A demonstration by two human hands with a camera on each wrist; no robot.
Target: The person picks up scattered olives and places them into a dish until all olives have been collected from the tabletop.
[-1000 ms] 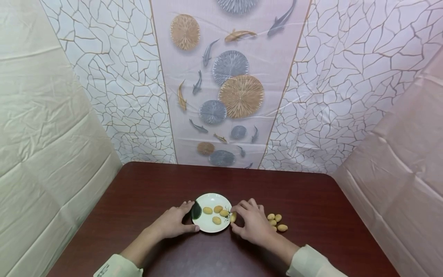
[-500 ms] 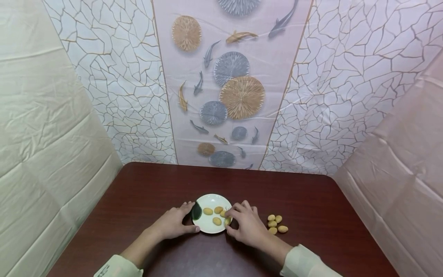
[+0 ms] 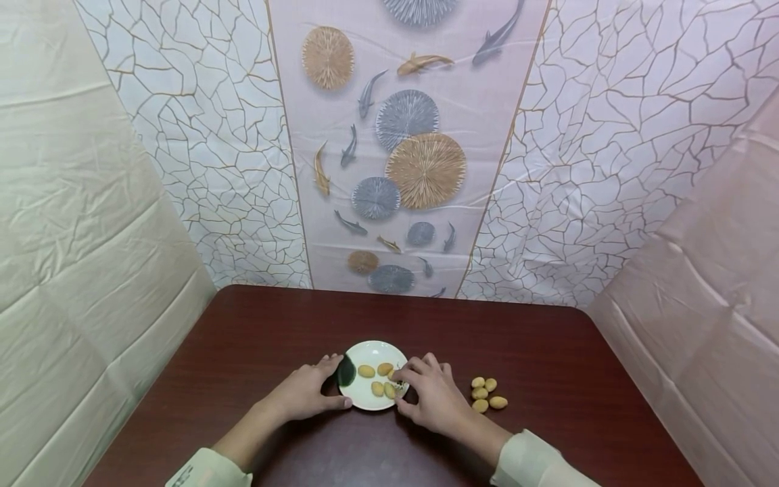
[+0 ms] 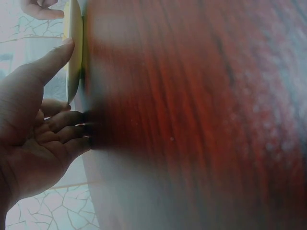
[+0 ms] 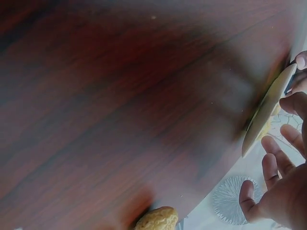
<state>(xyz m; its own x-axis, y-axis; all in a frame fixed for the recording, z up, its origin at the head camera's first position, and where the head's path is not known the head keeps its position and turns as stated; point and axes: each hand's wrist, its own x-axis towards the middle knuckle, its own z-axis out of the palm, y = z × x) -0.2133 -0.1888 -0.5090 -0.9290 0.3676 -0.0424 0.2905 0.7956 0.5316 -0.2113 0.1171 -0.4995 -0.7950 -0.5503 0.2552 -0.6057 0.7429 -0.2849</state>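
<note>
A white plate (image 3: 371, 400) with a dark green patch lies on the table and bears several yellow-brown oval nut-like pieces (image 3: 366, 371). At its left rim, my left hand (image 3: 304, 390) holds it between thumb and forefinger; the left wrist view shows the thumb on the plate's edge (image 4: 74, 72) and the other fingers down by the table. My right hand (image 3: 435, 396) is over the right rim, thumb and fingers apart around no piece. One oval piece (image 3: 389, 390) lies just left of its thumb. Another piece is partly hidden behind the right fingertips.
Several more oval pieces (image 3: 479, 392) lie grouped on the table right of my right hand; one rough-skinned piece (image 5: 157, 219) shows in the right wrist view. The dark red wooden table (image 3: 274, 325) meets a patterned cloth (image 3: 389, 203) behind.
My right hand has moved left over the plate with a pinched oval piece and let it go there. A piece on the plate has shifted slightly left. The left hand has stayed put.
</note>
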